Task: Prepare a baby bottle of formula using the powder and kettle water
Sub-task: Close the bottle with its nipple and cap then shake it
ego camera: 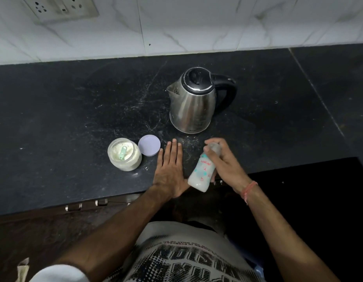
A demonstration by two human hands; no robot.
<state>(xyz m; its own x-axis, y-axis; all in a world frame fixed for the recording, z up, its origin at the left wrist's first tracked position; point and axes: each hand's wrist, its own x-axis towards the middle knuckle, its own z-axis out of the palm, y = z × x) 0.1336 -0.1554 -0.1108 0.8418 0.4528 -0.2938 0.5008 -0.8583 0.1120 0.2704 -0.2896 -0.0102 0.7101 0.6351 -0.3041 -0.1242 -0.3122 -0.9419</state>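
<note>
Now we have the bottle (202, 170) in our right hand (223, 161), gripped around the neck and cap end, tilted with its base swung toward us over the counter edge (54, 200) and clear of the surface. It looks milky white inside and the top end is blurred, so we judge the step in hand to be shaking the mix. To do it well, we should keep the fingers wrapped firmly over the top so the cap cannot work loose, and shake from the wrist in short strokes rather than wide ones, since the base is just beside our left hand (170, 169). That hand lies flat on the counter, fingers straight and together, holding nothing; it steadies us and should stay pressed down. Whether the cap is fully screwed on we cannot tell.

Further out to the left, the powder jar (124, 154) stands open with a scoop (123, 153) inside, its lid (149, 144) lying touching it; a wide shake could knock either. Beyond, the kettle (194, 100) stands near the wall (197, 23), lid down, well apart from the bottle.
</note>
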